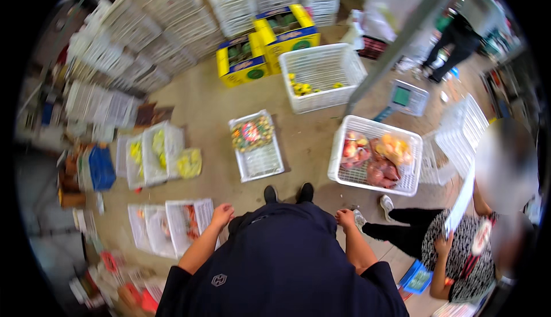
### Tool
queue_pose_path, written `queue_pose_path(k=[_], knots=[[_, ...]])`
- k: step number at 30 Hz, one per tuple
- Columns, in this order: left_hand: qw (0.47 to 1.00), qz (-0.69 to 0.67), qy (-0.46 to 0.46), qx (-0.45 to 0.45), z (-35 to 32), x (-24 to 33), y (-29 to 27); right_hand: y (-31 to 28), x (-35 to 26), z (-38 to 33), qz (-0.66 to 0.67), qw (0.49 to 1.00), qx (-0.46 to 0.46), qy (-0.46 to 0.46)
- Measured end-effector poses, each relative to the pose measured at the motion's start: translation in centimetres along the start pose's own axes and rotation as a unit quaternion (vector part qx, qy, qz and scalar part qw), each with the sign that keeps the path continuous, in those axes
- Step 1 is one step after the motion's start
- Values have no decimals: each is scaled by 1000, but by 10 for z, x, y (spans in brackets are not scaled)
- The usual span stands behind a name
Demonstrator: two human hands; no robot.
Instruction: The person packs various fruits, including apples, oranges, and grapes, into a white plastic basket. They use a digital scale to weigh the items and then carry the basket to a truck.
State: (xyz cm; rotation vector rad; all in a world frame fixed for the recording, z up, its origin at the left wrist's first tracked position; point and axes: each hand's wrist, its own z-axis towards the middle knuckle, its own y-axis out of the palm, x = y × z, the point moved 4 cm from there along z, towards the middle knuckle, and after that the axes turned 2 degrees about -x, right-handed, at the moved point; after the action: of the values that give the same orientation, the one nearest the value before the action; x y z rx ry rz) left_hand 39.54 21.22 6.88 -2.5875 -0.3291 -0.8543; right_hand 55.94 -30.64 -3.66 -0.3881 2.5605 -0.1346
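Both the left hand (222, 213) and right hand (345, 218) hang empty, fingers loosely curled, nearest the white slatted plastic crate (371, 155) of bagged fruit, which looks heavy and stiff and is best gripped by opposite rims.

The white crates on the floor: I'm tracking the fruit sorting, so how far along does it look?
Partly done, I'd judge. The right crate holds bagged fruit, the small tray one pack, the far crate only a few yellow pieces. Nothing is in hand: left hand and right hand hang empty. The yellow boxes look unemptied.

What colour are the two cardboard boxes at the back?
Yellow with blue edges, cardboard boxes, head view.
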Motion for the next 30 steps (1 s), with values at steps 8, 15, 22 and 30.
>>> queue_pose_path(k=[8, 15, 22, 30], knots=[[995, -49, -71, 55, -46, -81, -5, 1, -17, -13, -108, 993, -37, 35], [977, -158, -83, 115, -82, -103, -27, 14, -47, 23, -99, 994, -51, -3], [964, -204, -64, 158, -79, -160, -94, 105, -83, 40, -70, 991, -95, -58], [937, -250, -134, 202, -94, -270, -159, 228, -131, -28, -306, 923, -113, -203]])
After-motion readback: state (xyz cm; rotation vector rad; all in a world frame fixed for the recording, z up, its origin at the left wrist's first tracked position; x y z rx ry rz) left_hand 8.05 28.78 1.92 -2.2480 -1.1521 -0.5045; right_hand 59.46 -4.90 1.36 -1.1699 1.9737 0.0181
